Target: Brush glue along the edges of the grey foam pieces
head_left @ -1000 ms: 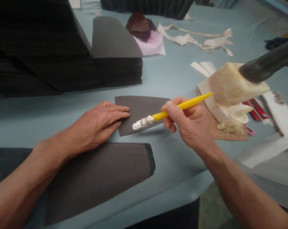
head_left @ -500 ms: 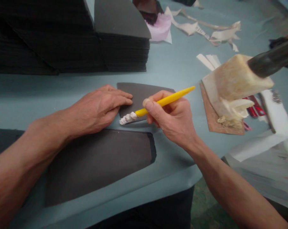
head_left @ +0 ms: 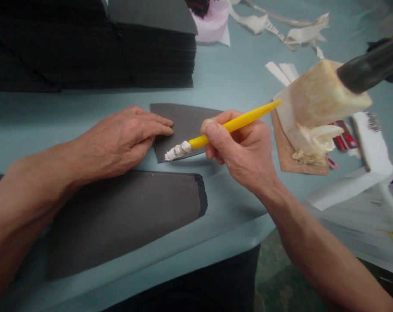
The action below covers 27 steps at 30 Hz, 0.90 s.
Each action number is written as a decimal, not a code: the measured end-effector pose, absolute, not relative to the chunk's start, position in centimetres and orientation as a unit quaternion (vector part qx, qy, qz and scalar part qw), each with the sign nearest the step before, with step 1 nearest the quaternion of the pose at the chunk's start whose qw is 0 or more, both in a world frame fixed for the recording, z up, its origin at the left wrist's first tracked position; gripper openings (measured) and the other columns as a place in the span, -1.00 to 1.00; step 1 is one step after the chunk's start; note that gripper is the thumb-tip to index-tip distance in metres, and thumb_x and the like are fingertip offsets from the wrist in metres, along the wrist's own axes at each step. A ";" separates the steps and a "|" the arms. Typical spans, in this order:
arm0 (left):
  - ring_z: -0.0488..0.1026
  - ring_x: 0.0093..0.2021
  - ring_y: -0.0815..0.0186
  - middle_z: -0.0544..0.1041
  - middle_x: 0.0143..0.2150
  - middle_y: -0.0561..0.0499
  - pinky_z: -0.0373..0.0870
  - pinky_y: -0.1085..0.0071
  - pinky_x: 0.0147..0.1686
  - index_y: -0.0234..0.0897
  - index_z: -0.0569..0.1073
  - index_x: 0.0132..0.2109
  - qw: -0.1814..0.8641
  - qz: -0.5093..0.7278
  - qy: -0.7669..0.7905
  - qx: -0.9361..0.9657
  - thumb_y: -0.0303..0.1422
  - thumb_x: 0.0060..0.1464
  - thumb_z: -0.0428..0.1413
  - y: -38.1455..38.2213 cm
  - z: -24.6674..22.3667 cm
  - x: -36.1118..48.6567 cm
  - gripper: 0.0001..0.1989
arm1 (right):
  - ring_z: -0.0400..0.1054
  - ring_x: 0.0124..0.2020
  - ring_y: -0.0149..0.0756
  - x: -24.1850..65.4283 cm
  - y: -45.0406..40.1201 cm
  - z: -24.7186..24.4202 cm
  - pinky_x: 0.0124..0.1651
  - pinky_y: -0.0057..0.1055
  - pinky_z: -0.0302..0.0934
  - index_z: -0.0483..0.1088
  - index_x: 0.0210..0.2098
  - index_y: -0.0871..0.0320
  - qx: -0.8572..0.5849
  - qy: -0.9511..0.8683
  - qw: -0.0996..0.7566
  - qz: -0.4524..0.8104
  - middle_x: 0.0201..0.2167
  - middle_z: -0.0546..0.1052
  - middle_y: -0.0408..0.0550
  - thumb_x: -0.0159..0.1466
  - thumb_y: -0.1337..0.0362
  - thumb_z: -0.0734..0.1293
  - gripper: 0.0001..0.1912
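Head view: right hand [head_left: 240,145] pinching one yellow brush [head_left: 248,119], its white-caked end over near edge of one small dark panel [head_left: 186,119], left hand [head_left: 128,136] grasping nothing, fingers resting on that panel, one pale container [head_left: 323,99] off to the right.
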<state>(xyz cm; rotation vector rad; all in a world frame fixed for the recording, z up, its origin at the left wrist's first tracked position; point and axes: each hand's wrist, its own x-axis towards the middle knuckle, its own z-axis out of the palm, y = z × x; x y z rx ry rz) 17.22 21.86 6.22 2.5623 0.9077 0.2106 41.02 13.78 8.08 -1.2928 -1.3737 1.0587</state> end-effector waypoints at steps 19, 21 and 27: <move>0.46 0.33 0.07 0.56 0.30 -0.04 0.33 0.02 0.43 -0.29 0.56 0.26 0.196 0.101 0.326 0.919 -0.21 0.35 -0.20 21.8 5.8 17.2 -0.41 | 0.27 -0.56 -0.48 42.7 14.1 8.0 -0.55 -0.49 0.14 0.42 -0.34 0.08 -0.554 -0.573 0.440 0.414 -0.57 0.38 -0.24 0.32 -0.20 0.50 -0.52; 0.46 0.32 0.05 0.57 0.27 -0.12 0.32 -0.03 0.43 -0.36 0.57 0.23 0.199 0.102 0.323 0.920 -0.20 0.35 -0.22 21.8 5.8 17.1 -0.39 | 0.29 -0.54 -0.47 43.5 14.1 8.0 -0.54 -0.49 0.16 0.42 -0.33 0.08 -0.562 -0.573 0.435 0.408 -0.56 0.38 -0.24 0.32 -0.21 0.50 -0.51; 0.46 0.29 0.03 0.59 0.23 -0.15 0.35 -0.12 0.39 -0.37 0.57 0.22 0.184 0.099 0.327 0.922 -0.18 0.37 -0.25 22.0 5.8 17.0 -0.38 | 0.30 -0.53 -0.45 45.9 14.1 8.0 -0.54 -0.49 0.18 0.42 -0.31 0.10 -0.578 -0.580 0.432 0.378 -0.56 0.41 -0.23 0.31 -0.27 0.47 -0.46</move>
